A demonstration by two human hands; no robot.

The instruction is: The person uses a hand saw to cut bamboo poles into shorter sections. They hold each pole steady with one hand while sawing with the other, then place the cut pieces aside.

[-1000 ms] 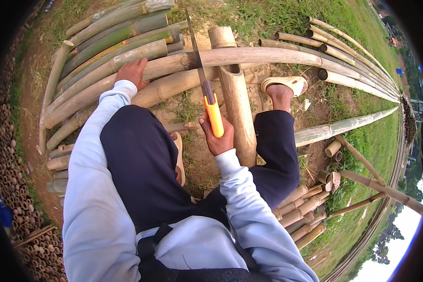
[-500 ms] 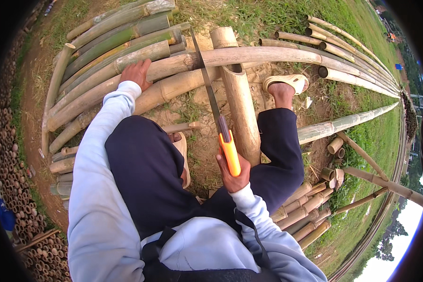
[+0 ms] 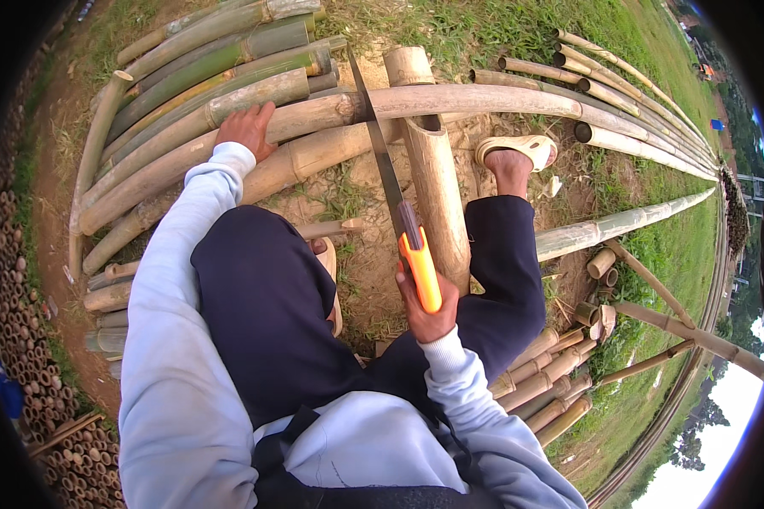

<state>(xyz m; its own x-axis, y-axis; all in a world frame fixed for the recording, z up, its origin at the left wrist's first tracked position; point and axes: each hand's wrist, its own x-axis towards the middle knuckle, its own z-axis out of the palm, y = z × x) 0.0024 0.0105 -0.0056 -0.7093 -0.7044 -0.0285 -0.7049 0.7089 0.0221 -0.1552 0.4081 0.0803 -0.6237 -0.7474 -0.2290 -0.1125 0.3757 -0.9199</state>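
My right hand (image 3: pixel 430 316) is closed around the orange handle of a hand saw (image 3: pixel 388 174). The long, dark blade points away from me and crosses a long bamboo pole (image 3: pixel 484 99) near its middle, touching it. Further left, my left hand (image 3: pixel 248 132) lies over that same pole, with its fingers curled onto the bamboo. Under the pole, just right of the blade, a thick bamboo post (image 3: pixel 437 182) slants away from me. A second bamboo pole (image 3: pixel 314 155) runs below the sawn one. How deep the blade sits in the pole cannot be made out.
Several cut bamboo lengths (image 3: pixel 221 76) lie side by side at the far left. Long poles (image 3: pixel 645 140) stretch off to the right, and short pieces (image 3: pixel 543 386) lie near my right knee. My sandalled foot (image 3: pixel 518 157) stands beside the post. A stack of bamboo ends (image 3: pixel 25 356) lines the left.
The saw and my right hand have shifted slightly to the right, the blade still across the pole. My left hand keeps its place on the bamboo.
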